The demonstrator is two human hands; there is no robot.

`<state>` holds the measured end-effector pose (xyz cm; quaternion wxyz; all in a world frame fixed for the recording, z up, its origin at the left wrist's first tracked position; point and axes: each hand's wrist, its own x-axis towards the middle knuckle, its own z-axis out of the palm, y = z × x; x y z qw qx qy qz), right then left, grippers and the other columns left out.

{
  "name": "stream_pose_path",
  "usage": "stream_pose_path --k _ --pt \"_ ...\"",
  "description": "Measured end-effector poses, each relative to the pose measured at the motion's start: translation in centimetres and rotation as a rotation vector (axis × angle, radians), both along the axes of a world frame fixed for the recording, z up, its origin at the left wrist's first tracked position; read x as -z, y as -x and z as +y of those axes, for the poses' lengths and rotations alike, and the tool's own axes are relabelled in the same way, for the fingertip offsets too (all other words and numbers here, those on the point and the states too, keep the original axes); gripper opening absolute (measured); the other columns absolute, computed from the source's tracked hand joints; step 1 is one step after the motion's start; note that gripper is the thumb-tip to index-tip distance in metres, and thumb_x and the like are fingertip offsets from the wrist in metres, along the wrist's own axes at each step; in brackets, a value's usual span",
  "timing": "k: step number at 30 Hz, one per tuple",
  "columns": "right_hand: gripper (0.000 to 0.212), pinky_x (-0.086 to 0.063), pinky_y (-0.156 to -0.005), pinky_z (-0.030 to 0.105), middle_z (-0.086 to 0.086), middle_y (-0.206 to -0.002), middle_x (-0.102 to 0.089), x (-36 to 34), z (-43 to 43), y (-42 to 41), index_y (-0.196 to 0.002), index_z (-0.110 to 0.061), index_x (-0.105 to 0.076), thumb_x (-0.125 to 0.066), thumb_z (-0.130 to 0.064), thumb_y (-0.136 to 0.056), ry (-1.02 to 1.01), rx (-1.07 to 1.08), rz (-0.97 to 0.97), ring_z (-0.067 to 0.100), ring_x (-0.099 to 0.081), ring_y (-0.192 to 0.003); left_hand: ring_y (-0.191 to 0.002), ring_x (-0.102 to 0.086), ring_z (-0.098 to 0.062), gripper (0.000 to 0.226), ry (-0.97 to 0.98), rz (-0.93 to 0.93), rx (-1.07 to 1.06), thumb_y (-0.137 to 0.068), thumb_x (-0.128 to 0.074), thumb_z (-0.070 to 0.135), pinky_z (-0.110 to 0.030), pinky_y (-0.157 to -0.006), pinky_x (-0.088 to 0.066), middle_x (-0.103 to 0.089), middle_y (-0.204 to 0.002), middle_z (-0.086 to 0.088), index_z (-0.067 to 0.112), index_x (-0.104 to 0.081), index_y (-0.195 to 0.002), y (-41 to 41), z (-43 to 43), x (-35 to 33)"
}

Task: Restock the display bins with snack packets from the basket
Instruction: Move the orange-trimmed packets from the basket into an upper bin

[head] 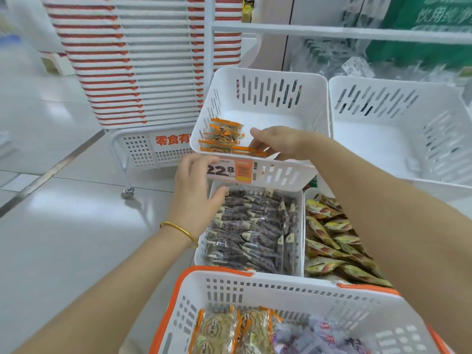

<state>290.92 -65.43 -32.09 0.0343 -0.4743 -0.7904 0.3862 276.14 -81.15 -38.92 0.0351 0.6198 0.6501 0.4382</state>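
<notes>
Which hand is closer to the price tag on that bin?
Left. The left hand grips the bin at the left edge of the price tag; the right hand is above the tag, inside the bin by the orange packets.

Four white slotted bins are being carried in two tiers by a white rack (332, 34): upper left bin (268, 72) just beside upper right bin (383, 84), lower left bin (300, 226) beside lower right bin (311, 192). A wheeled cart (138, 149) of stacked baskets (143, 60) is being borne by the glossy pale floor (63, 226).
</notes>
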Motion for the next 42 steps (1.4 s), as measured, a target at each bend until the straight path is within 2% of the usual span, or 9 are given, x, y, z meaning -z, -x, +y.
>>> stream_pose_path --k 6,10,18,22,25,30,34,40,42 --pt "0.035 -0.044 -0.095 0.038 0.008 -0.114 -0.063 -1.7 -7.6 -3.5 -0.114 -0.004 -0.059 -0.035 -0.026 -0.101 -0.435 0.119 0.272 0.023 -0.057 -0.107 -0.108 -0.046 -0.016 0.038 0.213 -0.131 -0.015 -0.084 -0.063 0.005 -0.024 -0.094 -0.043 -0.033 -0.114 0.001 0.012 -0.051 -0.119 -2.8 -5.4 0.1" --pt "0.020 -0.052 -0.080 0.035 0.003 -0.096 -0.068 3.2 -17.4 -7.5 -0.102 -0.013 -0.064 -0.044 -0.014 -0.096 -0.370 0.112 0.464 0.018 -0.063 -0.091 -0.112 -0.045 -0.016 0.037 0.526 -0.071 0.044 -0.086 -0.062 0.011 -0.018 -0.092 -0.036 -0.036 -0.125 -0.004 0.016 -0.051 -0.121 -5.1 -10.0 1.9" --pt "0.021 -0.049 -0.088 0.035 0.008 -0.112 -0.063 23.9 -27.5 -10.2 -0.111 -0.007 -0.062 -0.055 -0.012 -0.092 0.112 -0.121 -0.175 0.023 -0.059 -0.101 -0.112 -0.050 -0.021 0.032 0.924 0.055 0.139 -0.088 -0.061 0.022 -0.031 -0.096 -0.042 -0.036 -0.132 -0.006 0.020 -0.051 -0.118 -7.5 -16.9 6.7" --pt "0.059 -0.048 -0.078 0.036 0.011 -0.121 -0.052 28.4 -32.0 -8.8 -0.128 -0.015 -0.045 -0.065 -0.047 -0.083 0.051 -0.274 -0.417 0.029 -0.055 -0.105 -0.111 -0.050 -0.018 0.031 0.947 0.020 0.122 -0.088 -0.061 0.022 -0.026 -0.089 -0.041 -0.037 -0.131 -0.003 0.022 -0.052 -0.118 -7.6 -18.1 8.0" --pt "0.071 -0.047 -0.081 0.040 0.014 -0.121 -0.055 29.5 -33.4 -7.9 -0.131 -0.009 -0.034 -0.069 -0.045 -0.080 -0.106 -0.189 -0.536 0.032 -0.054 -0.112 -0.111 -0.052 -0.018 0.032 0.984 0.023 0.119 -0.088 -0.061 0.023 -0.029 -0.090 -0.045 -0.038 -0.132 -0.003 0.023 -0.052 -0.119 -7.1 -18.4 8.5" --pt "0.052 -0.051 -0.065 0.039 0.005 -0.093 -0.059 27.7 -32.1 -8.7 -0.110 -0.011 -0.044 -0.075 -0.033 -0.074 0.159 0.136 -0.155 0.022 -0.061 -0.082 -0.119 -0.049 -0.021 0.045 1.088 -0.032 0.095 -0.092 -0.056 0.028 -0.027 -0.095 -0.040 -0.046 -0.137 -0.006 0.012 -0.044 -0.133 -6.7 -18.6 10.0" --pt "0.036 -0.041 -0.052 0.022 -0.004 -0.073 -0.048 23.7 -31.4 -7.9 -0.089 -0.017 -0.045 -0.077 -0.025 -0.076 0.208 0.181 0.194 0.009 -0.048 -0.060 -0.102 -0.060 -0.024 0.056 1.198 -0.468 0.015 -0.092 -0.055 0.037 -0.036 -0.090 -0.052 -0.059 -0.120 -0.017 0.003 -0.042 -0.134 -7.8 -18.7 12.0" --pt "0.049 -0.050 -0.088 0.028 -0.003 -0.114 -0.059 23.0 -29.2 -8.1 -0.132 -0.017 -0.047 -0.067 -0.023 -0.087 0.493 0.220 0.402 0.011 -0.058 -0.102 -0.098 -0.064 -0.034 0.049 1.038 -0.793 -0.174 -0.088 -0.063 0.020 -0.050 -0.085 -0.053 -0.062 -0.113 -0.019 0.008 -0.044 -0.132 -7.1 -18.1 12.8" --pt "0.048 -0.047 -0.097 0.037 0.005 -0.123 -0.057 25.4 -27.7 -8.5 -0.133 -0.011 -0.047 -0.063 -0.019 -0.089 0.312 0.332 0.273 0.018 -0.056 -0.110 -0.104 -0.062 -0.034 0.056 1.021 -0.830 -0.219 -0.086 -0.066 0.020 -0.048 -0.085 -0.054 -0.059 -0.119 -0.016 0.006 -0.042 -0.134 -6.1 -17.9 12.9"
